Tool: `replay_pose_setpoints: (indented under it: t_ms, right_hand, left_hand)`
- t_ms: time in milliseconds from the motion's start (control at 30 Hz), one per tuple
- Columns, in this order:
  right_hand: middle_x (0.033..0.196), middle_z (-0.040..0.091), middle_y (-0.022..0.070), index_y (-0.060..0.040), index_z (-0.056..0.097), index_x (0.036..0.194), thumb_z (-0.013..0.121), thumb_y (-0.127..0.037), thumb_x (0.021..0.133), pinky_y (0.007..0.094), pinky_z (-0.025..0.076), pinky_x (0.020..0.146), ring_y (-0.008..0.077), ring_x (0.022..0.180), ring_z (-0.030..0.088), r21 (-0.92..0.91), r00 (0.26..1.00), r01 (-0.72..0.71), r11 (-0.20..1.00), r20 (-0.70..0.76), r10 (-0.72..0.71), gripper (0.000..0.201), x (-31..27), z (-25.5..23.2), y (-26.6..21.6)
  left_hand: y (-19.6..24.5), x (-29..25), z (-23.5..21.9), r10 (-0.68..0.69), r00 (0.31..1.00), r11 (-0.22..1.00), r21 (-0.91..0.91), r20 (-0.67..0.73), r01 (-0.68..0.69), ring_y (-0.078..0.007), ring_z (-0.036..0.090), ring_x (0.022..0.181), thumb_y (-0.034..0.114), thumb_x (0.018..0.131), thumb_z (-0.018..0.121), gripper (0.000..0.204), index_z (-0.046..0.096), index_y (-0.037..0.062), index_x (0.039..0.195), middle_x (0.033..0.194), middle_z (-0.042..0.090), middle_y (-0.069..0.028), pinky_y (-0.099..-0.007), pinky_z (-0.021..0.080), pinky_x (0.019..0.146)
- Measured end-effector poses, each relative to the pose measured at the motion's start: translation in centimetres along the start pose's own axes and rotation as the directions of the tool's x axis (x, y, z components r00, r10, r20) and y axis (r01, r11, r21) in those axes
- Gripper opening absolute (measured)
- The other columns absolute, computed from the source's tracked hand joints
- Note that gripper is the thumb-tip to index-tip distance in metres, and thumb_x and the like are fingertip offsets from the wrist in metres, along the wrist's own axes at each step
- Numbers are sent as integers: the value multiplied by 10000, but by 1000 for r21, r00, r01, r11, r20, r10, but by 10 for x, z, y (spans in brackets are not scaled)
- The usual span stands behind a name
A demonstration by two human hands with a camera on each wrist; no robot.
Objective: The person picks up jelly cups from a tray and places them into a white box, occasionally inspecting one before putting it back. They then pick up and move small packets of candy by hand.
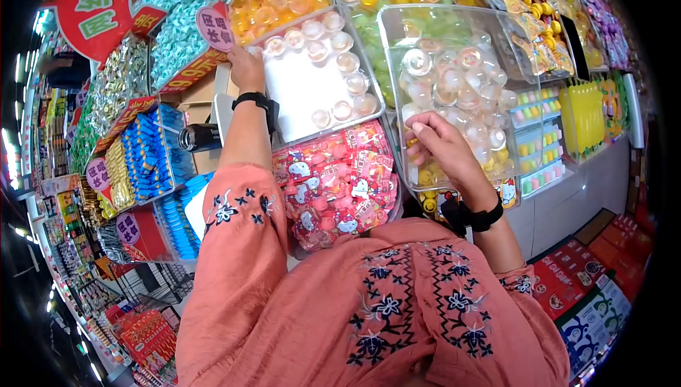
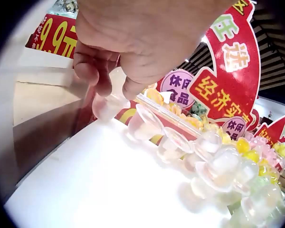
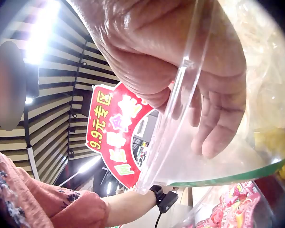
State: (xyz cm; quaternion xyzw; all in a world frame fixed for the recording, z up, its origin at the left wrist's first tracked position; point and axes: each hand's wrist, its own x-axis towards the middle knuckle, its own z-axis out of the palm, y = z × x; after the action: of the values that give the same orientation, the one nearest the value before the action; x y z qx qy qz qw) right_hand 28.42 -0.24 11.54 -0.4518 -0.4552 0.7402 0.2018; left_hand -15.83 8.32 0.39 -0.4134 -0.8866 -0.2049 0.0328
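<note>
At the far left corner of a white-bottomed tray [image 1: 287,96], my left hand [image 1: 246,69] pinches a translucent jelly cup [image 2: 109,105] between thumb and fingers. Other pale jelly cups [image 2: 173,142] stand along the tray's far and right sides. My right hand [image 1: 443,146] is over the left part of a clear bin [image 1: 386,53] heaped with whitish jelly cups [image 1: 454,78]. Its fingers [image 3: 223,123] are loosely bent beside the bin's clear wall, and nothing shows between them and the thumb.
Red and pink candy packets [image 1: 337,181] lie in front of the tray. Orange jelly cups [image 1: 280,4] fill the bin behind it. A dark bottle [image 1: 197,137] is left of my left arm. Red signs [image 1: 99,4] rise at the back left. Yellow packages [image 1: 585,121] stand to the right.
</note>
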Motion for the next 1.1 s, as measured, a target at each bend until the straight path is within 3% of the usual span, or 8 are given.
replay_pose_setpoints:
  t_ms: [233, 333, 433, 533, 700, 833, 867, 1100]
  right_hand:
    - [1024, 626, 73, -27, 552, 1193, 516, -294, 1026, 254, 514, 683, 124, 820, 624, -19, 1000, 6, 1000, -6, -6, 317, -1, 0, 1]
    - [1026, 629, 74, -24, 551, 1192, 525, -292, 1019, 255, 516, 670, 127, 806, 629, -23, 1000, 23, 999, 8, -23, 320, -3, 2, -2]
    - [903, 614, 35, -26, 582, 1147, 550, -264, 984, 255, 502, 624, 106, 745, 609, 42, 998, 62, 997, -32, -61, 290, -3, 3, 1]
    - [884, 631, 43, -19, 587, 1134, 558, -262, 973, 254, 500, 615, 103, 732, 612, -85, 991, 98, 992, -83, -105, 292, -9, -5, -10]
    - [905, 648, 53, -33, 616, 1107, 571, -250, 954, 290, 523, 668, 115, 771, 632, -251, 902, 268, 930, -273, -333, 270, -18, -45, -20]
    - [1007, 682, 170, 20, 610, 1130, 587, -212, 935, 350, 519, 818, 233, 901, 663, -671, 748, 353, 652, -216, -627, 304, -39, -73, -17]
    - [1044, 678, 208, 28, 604, 1138, 580, -206, 936, 354, 511, 848, 278, 955, 657, -692, 765, 318, 648, -217, -606, 310, -42, -76, -15]
    - [1087, 654, 89, 5, 588, 1189, 536, -176, 959, 303, 521, 798, 180, 964, 657, -411, 791, 370, 833, -330, -514, 297, -64, -80, -6]
  left_hand:
    - [11, 0, -16, -2, 1000, 999, 41, -13, 2, -453, 615, 1002, 282, 844, 720, 574, 433, -33, 1230, 1179, 532, -268, -492, 536, 846]
    - [10, 17, -20, 297, 922, 955, 100, -247, -281, -401, 652, 885, 286, 839, 725, 640, 433, -57, 1295, 1141, 584, -251, -442, 559, 777]
    - [67, -4, -91, 168, 981, 760, -647, 93, -69, -275, 663, 741, 299, 862, 715, 618, 474, -53, 1308, 1055, 637, -187, -346, 555, 645]
    - [117, -62, -149, 104, 976, 578, -810, 192, 98, -163, 647, 673, 289, 901, 694, 489, 541, -31, 1238, 975, 645, -107, -249, 500, 547]
    - [142, -154, -183, 353, 859, 505, -849, 369, 158, -126, 640, 749, 269, 973, 616, 387, 553, 7, 1250, 1038, 665, -93, -222, 479, 584]
    - [145, -207, -182, 364, 822, 488, -841, 439, 233, -108, 635, 732, 243, 949, 652, 348, 576, -8, 1178, 930, 638, -47, -220, 468, 567]
    - [146, -217, -183, 361, 805, 507, -823, 471, 255, -103, 630, 739, 243, 950, 650, 340, 577, 0, 1177, 932, 639, -44, -214, 465, 581]
    - [173, -258, -187, 492, 752, 482, -856, 440, 185, -89, 606, 829, 196, 957, 652, 307, 579, 9, 1190, 989, 644, -25, -223, 492, 703]
